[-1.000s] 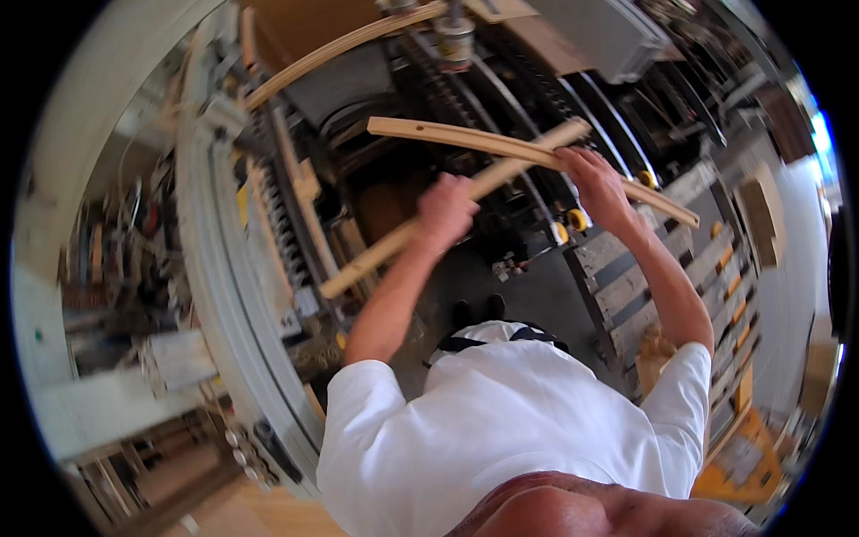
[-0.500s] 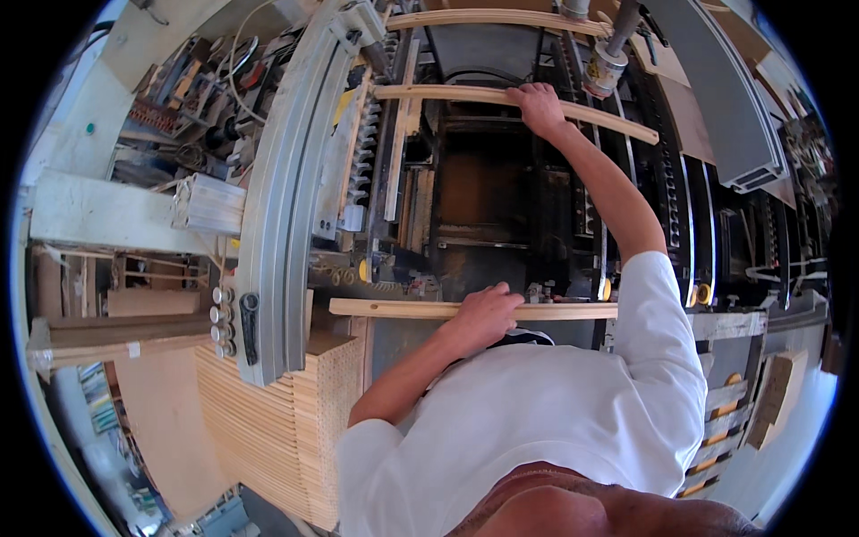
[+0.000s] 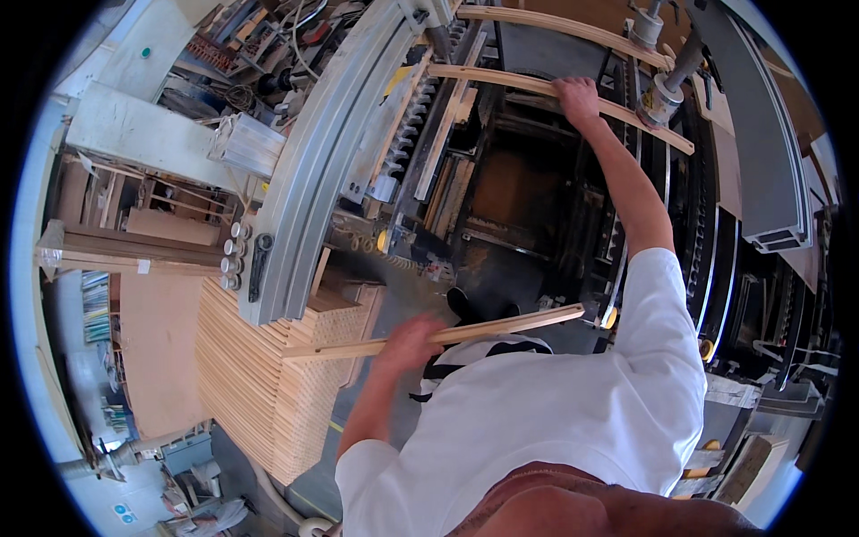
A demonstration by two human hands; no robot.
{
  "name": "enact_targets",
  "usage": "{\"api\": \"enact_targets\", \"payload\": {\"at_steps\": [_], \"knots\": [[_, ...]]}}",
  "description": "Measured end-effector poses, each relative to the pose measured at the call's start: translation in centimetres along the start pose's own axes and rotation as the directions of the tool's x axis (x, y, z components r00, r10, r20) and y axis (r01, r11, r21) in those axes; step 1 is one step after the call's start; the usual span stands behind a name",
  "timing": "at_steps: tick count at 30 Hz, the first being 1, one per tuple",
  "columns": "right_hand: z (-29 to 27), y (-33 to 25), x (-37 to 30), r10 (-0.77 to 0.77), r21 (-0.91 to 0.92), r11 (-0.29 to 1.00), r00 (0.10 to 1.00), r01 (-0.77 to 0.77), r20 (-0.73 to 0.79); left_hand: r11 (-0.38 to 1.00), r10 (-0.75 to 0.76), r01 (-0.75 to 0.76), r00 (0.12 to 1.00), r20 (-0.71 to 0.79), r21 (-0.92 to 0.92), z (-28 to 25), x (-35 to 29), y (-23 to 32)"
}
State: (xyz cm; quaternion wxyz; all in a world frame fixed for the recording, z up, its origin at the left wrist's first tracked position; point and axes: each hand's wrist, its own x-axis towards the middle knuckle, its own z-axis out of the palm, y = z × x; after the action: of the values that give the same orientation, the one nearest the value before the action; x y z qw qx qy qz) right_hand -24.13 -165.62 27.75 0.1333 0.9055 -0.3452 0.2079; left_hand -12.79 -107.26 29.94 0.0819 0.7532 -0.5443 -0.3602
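My left hand (image 3: 412, 343) is closed round a long pale wooden strip (image 3: 510, 326), held low in front of my body. The strip slants, its right end higher, and its left end lies over the stack of wooden strips (image 3: 304, 403); whether it touches the stack I cannot tell. At arm's length, my right hand (image 3: 578, 100) grips a second wooden strip (image 3: 492, 78), which lies across the machine rails (image 3: 447, 125). Its fingers curl over the far side of the wood. Farther back, a third wooden strip (image 3: 555, 27) lies across the rails under a clamp cylinder (image 3: 646, 29).
A grey metal beam (image 3: 335, 161) runs along the left of the machine. Another clamp cylinder (image 3: 662, 100) stands close to my right hand. A grey metal housing (image 3: 761, 134) is at the right. Tools and scraps fill a shelf (image 3: 259, 67) at the far left.
My left hand has moved left and down with its strip, which has gone from nearly level to slanted over the stack. My right hand remains on its strip. The view has shifted.
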Motion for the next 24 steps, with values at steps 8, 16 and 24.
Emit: {"api": "enact_targets", "payload": {"at_steps": [8, 16, 24], "knots": [[-0.1, 0.1, 0.0, -0.032, -0.009, 0.999, 0.999, 0.032, 0.005, 0.949, -0.270, 0.245, 0.956, -0.115, -0.197, -0.6, -4.8, -1.2], [-0.4, -0.2, 0.9, 0.028, -0.024, 0.999, 0.998, -0.027, 0.055, 0.793, -0.507, 0.416, 0.855, -0.105, -0.445, 0.2, -12.5, -4.0], [-0.3, 0.4, 2.7, 0.129, 0.187, 0.969, 0.976, -0.162, 0.177, 0.543, -0.704, 0.370, 0.689, -0.169, -0.754, 2.9, -26.0, -8.6]]}}
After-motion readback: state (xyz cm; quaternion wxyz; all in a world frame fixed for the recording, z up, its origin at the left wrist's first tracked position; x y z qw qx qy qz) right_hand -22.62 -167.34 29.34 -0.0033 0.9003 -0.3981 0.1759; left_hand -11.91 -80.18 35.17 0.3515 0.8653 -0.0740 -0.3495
